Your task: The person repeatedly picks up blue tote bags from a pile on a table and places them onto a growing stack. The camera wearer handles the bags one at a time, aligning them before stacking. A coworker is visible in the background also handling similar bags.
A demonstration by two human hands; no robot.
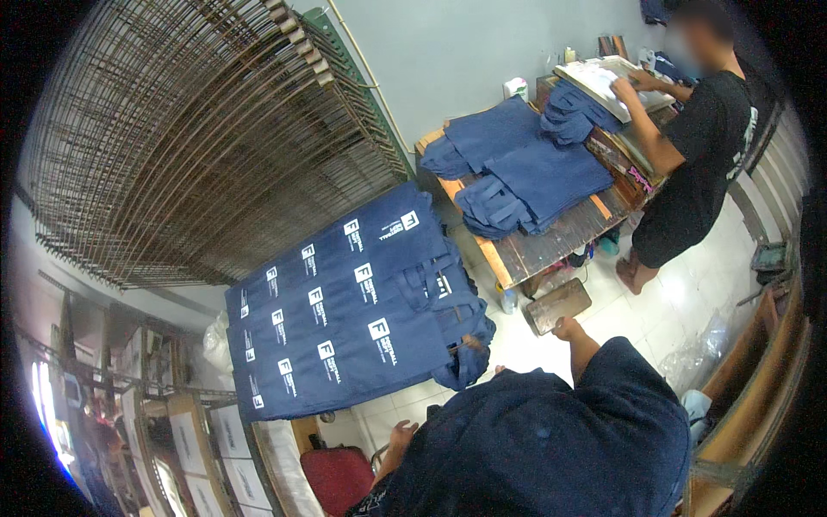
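The right hand [570, 328] grips a bundle of navy bags [551, 439] just beside the printed bags [345, 310] — it could brush them; left hand [401, 433], below them, hangs open

A bundle of dark navy fabric bags [551, 439] lies draped over the person's right forearm, a thick, soft heap filling the lower middle of the view, its cloth plain and unprinted on the side that shows. Just left of it, navy tote bags [345, 310] with white square logos lie flat in overlapping rows on a rack, their handles [457, 345] hanging off the right edge.
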